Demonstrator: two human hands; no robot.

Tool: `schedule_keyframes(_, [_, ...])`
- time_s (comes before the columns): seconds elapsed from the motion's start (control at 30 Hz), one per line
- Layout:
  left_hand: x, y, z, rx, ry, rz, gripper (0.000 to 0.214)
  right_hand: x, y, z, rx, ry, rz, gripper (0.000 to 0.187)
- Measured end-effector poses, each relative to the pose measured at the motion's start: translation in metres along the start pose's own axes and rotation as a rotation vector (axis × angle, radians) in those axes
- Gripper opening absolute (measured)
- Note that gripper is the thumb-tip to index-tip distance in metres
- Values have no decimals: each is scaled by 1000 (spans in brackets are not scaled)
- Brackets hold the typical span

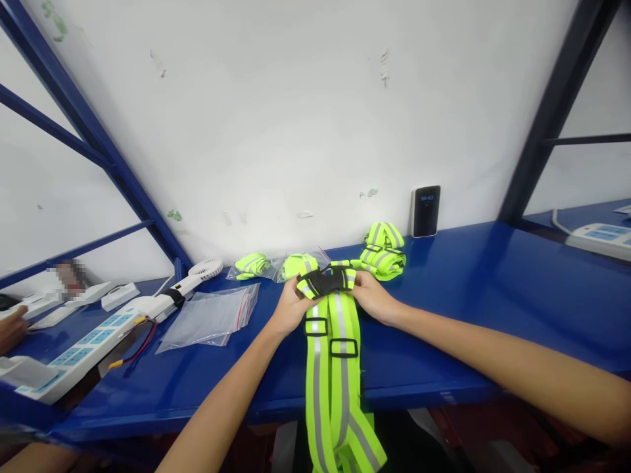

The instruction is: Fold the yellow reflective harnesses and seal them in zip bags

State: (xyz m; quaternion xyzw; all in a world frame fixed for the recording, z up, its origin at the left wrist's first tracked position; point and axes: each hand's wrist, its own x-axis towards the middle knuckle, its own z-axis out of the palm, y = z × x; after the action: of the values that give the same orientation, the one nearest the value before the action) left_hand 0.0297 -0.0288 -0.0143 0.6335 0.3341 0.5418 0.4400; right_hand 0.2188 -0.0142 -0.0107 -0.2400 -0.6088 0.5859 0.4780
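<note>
We have our left hand (290, 307) and right hand (374, 297) on the black centre panel (323, 282) of a neon-yellow reflective safety harness (335, 387), each grip closed on one side of the panel. The harness lies on the blue table (444, 309), and its silver-striped straps run toward us from the panel and hang over the table's front edge. Two black plastic slide buckles (315, 326) sit on the straps just below our hands. Just behind the harness are folded yellow reflective bundles (382, 253), unbagged, and to its left, two more bundles (251, 266) lie in clear plastic bags. A flat zip bag (211, 318) lies nearer on that same side. Farther left of the harness are a white fan (204, 268), a power strip (73, 355) and red and black wires (133, 348), and beyond them another person's hand (10, 328). Behind and to the right of the harness, a black device (425, 210) stands against the wall.
</note>
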Motion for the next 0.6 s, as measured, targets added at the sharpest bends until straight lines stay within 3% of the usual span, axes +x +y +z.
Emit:
schedule_keyframes(0.17, [4,0,4,-148,39,-155,39,1,-3,2,-29,41,-56,21])
schedule_keyframes(0.3, [8,8,21,-151,-5,-247,33,4,-3,-8,-102,208,-236,17])
schedule_keyframes(0.37, [12,11,30,-170,-32,-265,32,6,-3,-14,-129,291,-259,14])
schedule_keyframes(0.47, [19,14,38,-245,-29,-277,33,8,-3,-20,-110,327,-181,15])
schedule_keyframes(0.6, [23,15,35,-290,-13,-315,25,8,-5,-16,48,246,-32,17])
